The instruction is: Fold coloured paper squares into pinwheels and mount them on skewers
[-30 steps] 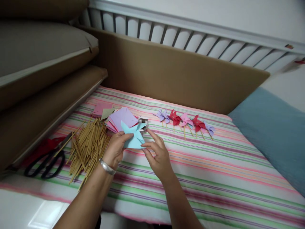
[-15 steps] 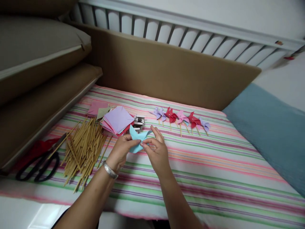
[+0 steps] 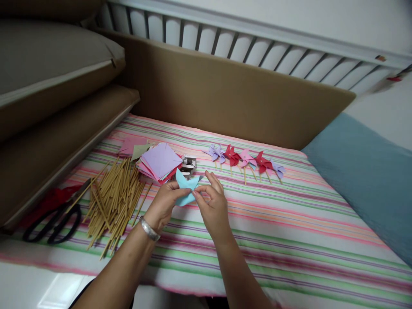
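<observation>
Both arms reach forward. The left hand (image 3: 162, 205) and right hand (image 3: 212, 206) meet, fingertips pinched together.

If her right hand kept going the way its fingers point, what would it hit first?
Probably the blue paper that the right hand already pinches with the left hand; beyond it, likely the small metal box, though depth is unclear.
</observation>
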The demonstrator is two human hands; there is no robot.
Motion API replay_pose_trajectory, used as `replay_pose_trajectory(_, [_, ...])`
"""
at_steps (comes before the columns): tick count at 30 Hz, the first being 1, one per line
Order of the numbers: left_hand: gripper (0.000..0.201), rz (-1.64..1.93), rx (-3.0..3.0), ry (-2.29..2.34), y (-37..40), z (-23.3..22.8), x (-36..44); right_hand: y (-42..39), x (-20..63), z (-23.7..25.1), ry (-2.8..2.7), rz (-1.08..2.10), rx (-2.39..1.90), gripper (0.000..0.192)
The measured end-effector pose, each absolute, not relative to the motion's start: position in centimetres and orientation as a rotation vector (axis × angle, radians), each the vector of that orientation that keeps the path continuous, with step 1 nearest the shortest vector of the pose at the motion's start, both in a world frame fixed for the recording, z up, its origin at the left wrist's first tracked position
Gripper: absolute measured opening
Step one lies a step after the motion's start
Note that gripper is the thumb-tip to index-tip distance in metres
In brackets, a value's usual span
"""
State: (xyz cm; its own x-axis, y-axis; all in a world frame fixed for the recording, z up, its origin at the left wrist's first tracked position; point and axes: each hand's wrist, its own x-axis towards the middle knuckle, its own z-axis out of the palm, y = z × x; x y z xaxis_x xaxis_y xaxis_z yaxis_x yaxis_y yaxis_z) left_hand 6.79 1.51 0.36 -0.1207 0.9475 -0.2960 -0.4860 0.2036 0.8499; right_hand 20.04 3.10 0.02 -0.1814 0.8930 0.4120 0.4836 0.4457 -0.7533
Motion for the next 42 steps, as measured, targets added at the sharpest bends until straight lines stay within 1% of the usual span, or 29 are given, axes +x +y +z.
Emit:
replay_pose_trajectory(5, [0.018, 1.315, 0.546, 1.065, 1.4, 0.6, 6.7, 2.9, 20.0, 0.1, -1.774, 0.645, -1.207, 0.006])
replay_pose_trajectory(10, [0.024, 1.277, 0.599, 1.067, 1.3, 0.6, 6.6, 2.9, 19.9, -0.2, -1.693, 0.734, -1.215, 0.005])
replay_pose_trajectory(15, [0.024, 1.256, 0.633, 1.019, 1.3, 0.4, 6.3, 2.9, 19.9, -0.2, -1.579, 0.895, -1.233, 0.005])
replay_pose_trajectory(20, [0.022, 1.256, 0.643, 0.976, 1.1, 0.8, 6.1, 2.6, 20.1, 0.4, -1.579, 0.9, -1.242, 0.008])
replay_pose_trajectory(24, [0.015, 1.336, 0.67, 0.999, 0.4, 2.0, 5.2, 1.9, 20.3, 0.9, -1.55, 0.808, -1.179, 0.013])
replay_pose_trajectory(28, [0.012, 1.555, 0.697, 0.98, -1.5, 4.7, 1.8, 0.9, 19.1, 1.2, -1.479, 0.859, -1.109, 0.013])
replay_pose_trajectory(31, [0.011, 1.941, 0.531, 0.986, -3.4, 7.0, -1.8, 0.3, 16.5, 1.0, -1.625, 0.936, -1.093, 0.012])
replay_pose_trajectory(33, [0.006, 2.236, 0.408, 0.973, -4.4, 8.2, -4.0, 0.2, 14.1, 0.8, -1.82, 0.986, -1.028, 0.011])
replay_pose_trajectory(35, [0.007, 2.478, 0.312, 0.946, -5.3, 8.8, -5.8, 0.2, 11.3, 0.5, -2.035, 1.005, -0.946, 0.012])
replay_pose_trajectory(38, [0.008, 2.691, 0.173, 0.895, -6.4, 8.9, -7.8, 0.3, 7.1, 0.4, -2.327, 0.915, -0.89, 0.016])
replay_pose_trajectory(42, [0.008, 2.793, 0.075, 0.855, -7.5, 8.9, -9.8, 0.8, 1.9, 0.5, -2.649, 0.729, -0.876, 0.023])
